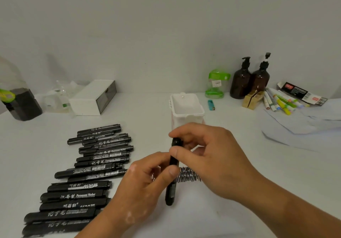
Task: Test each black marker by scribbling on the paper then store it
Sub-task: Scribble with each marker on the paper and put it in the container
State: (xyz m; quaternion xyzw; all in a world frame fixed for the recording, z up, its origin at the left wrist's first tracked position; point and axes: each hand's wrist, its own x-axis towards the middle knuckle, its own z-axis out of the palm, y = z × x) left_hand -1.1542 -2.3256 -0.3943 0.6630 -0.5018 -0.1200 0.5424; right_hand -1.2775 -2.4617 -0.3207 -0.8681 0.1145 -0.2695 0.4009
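surface: white table (46, 145) against a plain pale wall (166, 25).
marker (171, 193): black, held above the paper, near upright with a slight lean; top end in front of the tub, lower end toward the viewer.
left hand (144, 178): thumb and curled fingers clasp the marker's middle.
right hand (208, 156): thumb and forefinger pinch the marker's top end; other fingers curled behind it. cannot tell whether the cap is seated.
scribble (188, 176): black zigzag rows just behind the marker, partly hidden by the left hand.
paper (199, 197): white sheet under the scribble; edges hard to tell from the table.
tub (200, 112): white, open-topped, just beyond the hands; inside looks bare as far as visible.
pile (92, 164): many capped black markers lying sideways in a loose column, left of the hands.
lighter (211, 105): blue, right of the tub.
green jar (215, 84): clear, at the wall behind the lighter.
pump bottles (241, 83): two, brown, side by side right of the green jar.
coloured pens (282, 103): loose heap at far right, beside small gold boxes (252, 97).
white box (92, 99): back left, on its side.
dark jar (22, 103): far left edge.
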